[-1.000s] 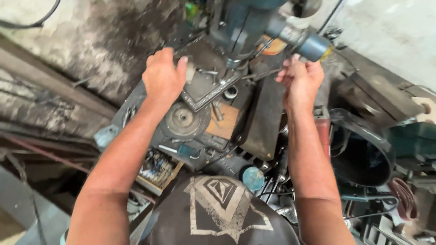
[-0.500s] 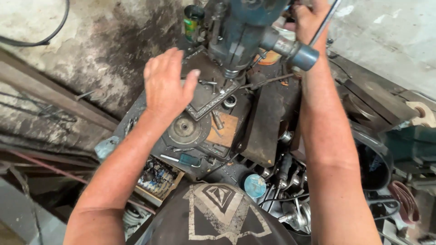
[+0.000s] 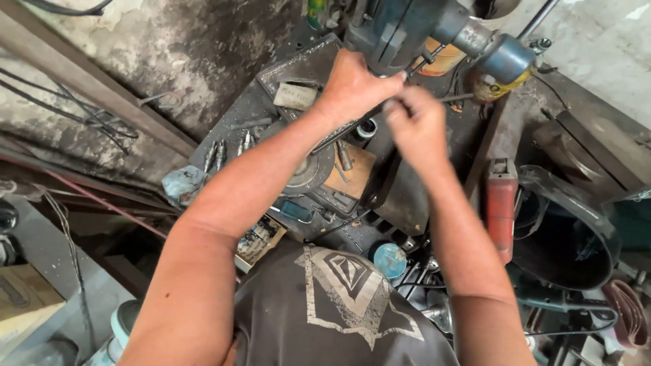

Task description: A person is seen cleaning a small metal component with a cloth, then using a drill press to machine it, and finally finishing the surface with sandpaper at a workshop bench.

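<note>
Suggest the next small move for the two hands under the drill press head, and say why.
Probably steady the grip before turning anything: the left hand and right hand meet right beneath the blue drill press head, above the cluttered metal table. The right hand is blurred, so what the fingers pinch cannot be made out.

Right hand [image 3: 415, 125] blurred; drill head [image 3: 400, 27] cut off — fingertips' grip hidden.

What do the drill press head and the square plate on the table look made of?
The drill press head looks like cast metal with worn blue-grey paint, dull and grimy. The square plate is flat and orange-brown, with no shine: wood or board is likely, though rusted steel cannot be ruled out. The table under it is dark, stained metal.
</note>
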